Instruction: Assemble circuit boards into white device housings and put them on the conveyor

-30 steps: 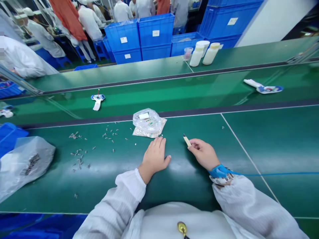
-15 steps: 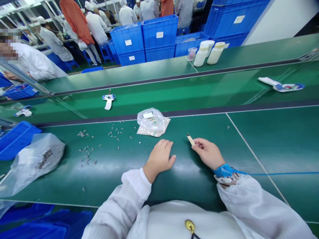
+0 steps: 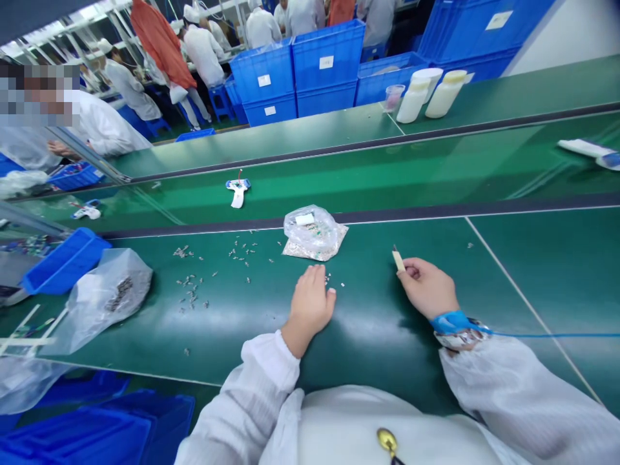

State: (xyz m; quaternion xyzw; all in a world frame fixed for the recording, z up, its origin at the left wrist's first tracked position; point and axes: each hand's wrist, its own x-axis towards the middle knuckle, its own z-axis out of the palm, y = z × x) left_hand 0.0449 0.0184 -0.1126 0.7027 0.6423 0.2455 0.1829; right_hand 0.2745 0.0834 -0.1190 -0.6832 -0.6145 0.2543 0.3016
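Note:
My left hand [image 3: 312,300] rests palm down on the green bench, its fingers stretched out and holding nothing visible. Tiny pale bits [image 3: 342,285] lie just right of its fingertips. My right hand [image 3: 429,284] pinches a short cream-coloured stick with a thin dark tip [image 3: 398,260], which points up and away from me. A blue band with a cord [image 3: 455,321] circles that wrist. Beyond my left hand lies a clear plastic bag [image 3: 314,232] of small parts. Several small metal parts [image 3: 191,290] are scattered to its left.
On the left stand a larger bag of metal parts [image 3: 123,290] and a blue bin [image 3: 68,261]. White devices [image 3: 237,192] sit on the green strip behind the bench. Bottles [image 3: 414,97], stacked blue crates [image 3: 327,58] and co-workers in white are farther back.
The view has turned slightly left. My left hand has shifted left on the bench, and pale bits now show beside its fingers. My right hand still holds the stick, a little farther right.

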